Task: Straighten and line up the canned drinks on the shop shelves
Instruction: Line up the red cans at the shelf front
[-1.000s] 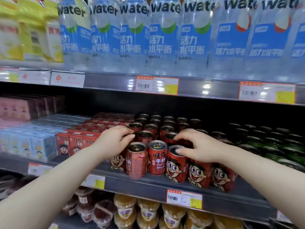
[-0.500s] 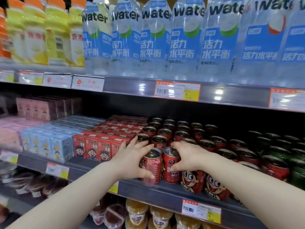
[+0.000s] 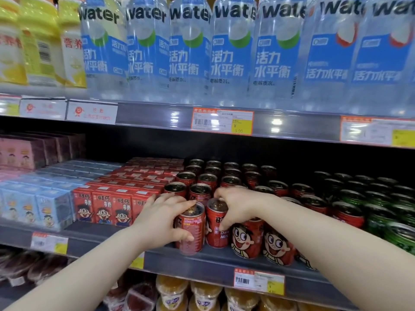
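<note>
Curling round the end can (image 3: pixel 193 232) at the shelf's (image 3: pixel 224 263) front edge, the left hand (image 3: pixel 161 223) grips it. The right hand (image 3: pixel 238 205) pinches the neighbour can (image 3: pixel 215 231). Both hands have newly shifted onto this pair, whose labels likely need turning forward.

Our left hand (image 3: pixel 160 221) wraps the leftmost front red milk can (image 3: pixel 192 232), thumb low on its front, fingers curled over its rim. Just right of that can, our right hand (image 3: pixel 238 205) grips the neighbouring can (image 3: pixel 215 232) from above. Both forearms reach in from below.
</note>
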Demonstrator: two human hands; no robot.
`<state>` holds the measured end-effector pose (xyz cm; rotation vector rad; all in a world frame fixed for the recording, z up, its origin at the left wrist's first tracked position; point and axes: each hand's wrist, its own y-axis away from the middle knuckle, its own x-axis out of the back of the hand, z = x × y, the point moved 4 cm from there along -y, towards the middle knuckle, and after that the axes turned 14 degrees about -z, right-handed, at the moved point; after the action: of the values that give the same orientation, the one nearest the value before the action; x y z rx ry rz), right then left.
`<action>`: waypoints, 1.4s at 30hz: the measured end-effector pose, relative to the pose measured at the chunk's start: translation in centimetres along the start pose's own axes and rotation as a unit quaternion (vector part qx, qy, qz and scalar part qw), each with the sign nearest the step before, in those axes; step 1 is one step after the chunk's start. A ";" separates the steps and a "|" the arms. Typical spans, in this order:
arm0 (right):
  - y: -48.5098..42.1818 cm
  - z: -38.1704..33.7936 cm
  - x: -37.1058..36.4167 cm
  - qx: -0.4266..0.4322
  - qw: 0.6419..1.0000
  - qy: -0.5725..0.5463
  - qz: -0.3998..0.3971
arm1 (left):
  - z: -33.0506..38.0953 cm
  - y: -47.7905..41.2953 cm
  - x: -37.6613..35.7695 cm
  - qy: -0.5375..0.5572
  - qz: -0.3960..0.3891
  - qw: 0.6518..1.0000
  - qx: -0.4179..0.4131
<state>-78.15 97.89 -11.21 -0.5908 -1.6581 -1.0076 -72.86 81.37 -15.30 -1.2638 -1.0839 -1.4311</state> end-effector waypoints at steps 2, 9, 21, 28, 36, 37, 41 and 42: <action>0.5 0.2 0.2 0.016 1.000 -0.013 -0.018 | 0.2 -0.1 0.0 0.000 0.002 1.000 0.009; 1.0 0.4 0.1 0.057 0.996 -0.029 -0.055 | 0.1 0.0 0.1 -0.005 0.004 1.000 0.005; 1.1 -0.9 0.6 0.068 0.994 -0.038 -0.077 | -1.7 1.2 1.3 0.044 0.058 0.997 0.035; -1.3 -5.1 0.1 0.018 0.999 0.017 0.024 | -3.2 0.9 1.2 -0.095 0.072 0.985 0.122; -1.9 -5.0 0.4 0.099 0.990 -0.043 -0.090 | -4.9 2.0 2.1 0.059 -0.020 0.997 0.052; -2.1 -5.0 0.3 0.105 0.990 -0.048 -0.086 | -5.0 2.1 2.1 0.093 -0.022 0.994 0.045; -2.3 -4.6 0.4 0.109 0.989 -0.053 -0.084 | -5.0 2.2 1.6 0.135 -0.014 0.990 0.033; -2.3 -4.6 0.4 0.108 0.990 -0.043 -0.082 | -4.8 2.3 1.5 0.131 -0.007 0.991 0.036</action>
<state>-77.70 92.73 -11.24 -0.3637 -1.8877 -0.9136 -71.66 76.11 -14.10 -0.9871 -0.9587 -1.5069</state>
